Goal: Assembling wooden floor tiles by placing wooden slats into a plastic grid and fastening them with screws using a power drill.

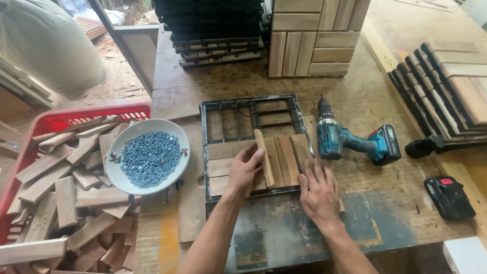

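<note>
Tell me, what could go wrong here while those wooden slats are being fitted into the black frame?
The slat that the left hand holds stands tilted on edge, so it might jam against its neighbours or pinch a finger. The bowl of screws sits partly over the red crate of offcuts, so a knock could tip it. The drill lies close to the right hand and could get nudged.

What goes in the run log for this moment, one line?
left hand: tilting wooden slat on edge | right hand: flat on laid slats | black frame | drill idle

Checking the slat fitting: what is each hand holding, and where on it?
The left hand grips a tilted wooden slat along its left edge, mid-length. The right hand holds nothing, resting flat.
</note>
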